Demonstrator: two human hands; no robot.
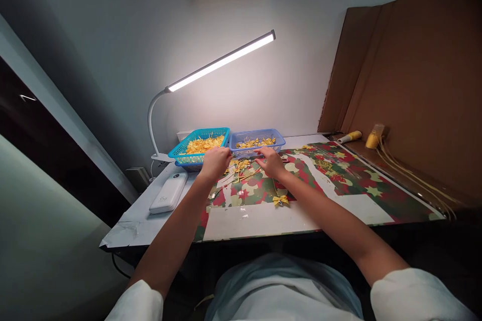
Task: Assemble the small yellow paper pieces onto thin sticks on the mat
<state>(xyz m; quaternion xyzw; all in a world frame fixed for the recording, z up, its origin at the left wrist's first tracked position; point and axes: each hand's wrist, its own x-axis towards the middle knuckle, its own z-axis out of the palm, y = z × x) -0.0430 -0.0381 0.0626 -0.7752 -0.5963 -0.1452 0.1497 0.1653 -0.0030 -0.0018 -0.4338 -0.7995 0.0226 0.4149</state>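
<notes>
My left hand [216,162] is closed in a pinch just in front of the turquoise basket [175,155]; what its fingertips hold is too small to make out. Across from it, my right hand [271,163] has its thumb and fingers drawn together before the blue-violet basket [281,141]. A thin yellow cord [275,185] runs from beneath that hand down to a yellow ribbon bow [280,200] with a small bell. Between and below the hands, several yellow bows [240,164] and loose cords lie on the patterned table covering.
Yellow ribbon pieces [203,145] fill the turquoise basket, and finished-looking bows [259,142] lie in the other. A white power bank [169,193] rests at left. Over the table reaches a lit lamp [222,61]. Cardboard [414,70] and a yellow thread spool [372,139] stand at right.
</notes>
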